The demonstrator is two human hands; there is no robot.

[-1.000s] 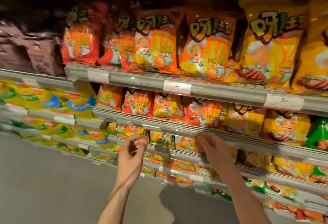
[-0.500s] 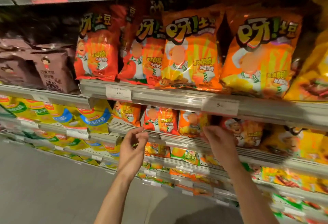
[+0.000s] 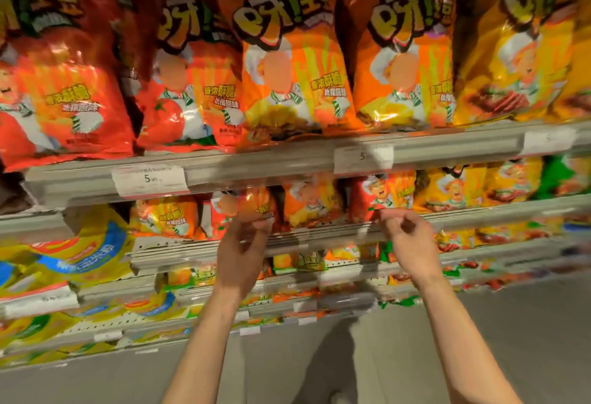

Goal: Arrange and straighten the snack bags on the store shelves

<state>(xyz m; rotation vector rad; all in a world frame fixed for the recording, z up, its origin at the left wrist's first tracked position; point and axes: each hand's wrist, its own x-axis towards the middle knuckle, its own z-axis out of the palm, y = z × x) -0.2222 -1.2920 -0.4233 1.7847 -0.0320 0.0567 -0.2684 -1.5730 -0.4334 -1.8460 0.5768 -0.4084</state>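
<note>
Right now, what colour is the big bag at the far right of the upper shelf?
Yellow, seen in the head view: the far-right big bag, beside the orange ones.

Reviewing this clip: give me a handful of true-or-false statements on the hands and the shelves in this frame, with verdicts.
1. Both hands, the left hand and the right hand, are raised to the second grey metal shelf. True.
2. The left hand's fingers are at a small orange snack bag. True.
3. The right hand holds a green bag. False: its loosely curled fingers hold nothing visible.
4. The white paper price tags read 9. False: they show 5.
5. The large bags on the upper shelf lie flat. False: the large orange snack bags stand upright.
</note>
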